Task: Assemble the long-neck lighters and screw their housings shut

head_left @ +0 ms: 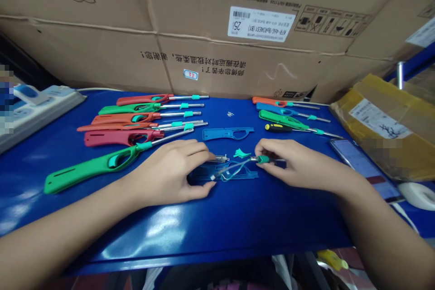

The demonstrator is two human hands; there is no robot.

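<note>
My right hand (292, 161) pinches a metal lighter tube by its green collar (262, 159). Thin wires (233, 172) trail from the tube's left end toward my other hand. My left hand (183, 170) is over the left part of a blue lighter half-shell (246, 173), thumb and fingers apart. A small metal piece (221, 158) shows at its fingertips; whether they touch it I cannot tell. Just behind lies a loose green trigger (242, 152). Farther back a second blue half-shell (227, 133) lies flat.
Several lighters, among them a green one (91, 170), lie at left. More lighters, such as a blue one (275, 109), and a screwdriver (278, 128) lie back right, near a phone (365, 167). Small screws (230, 114) sit mid-table. A cardboard box (204, 18) stands behind; a power strip (37, 108) is left.
</note>
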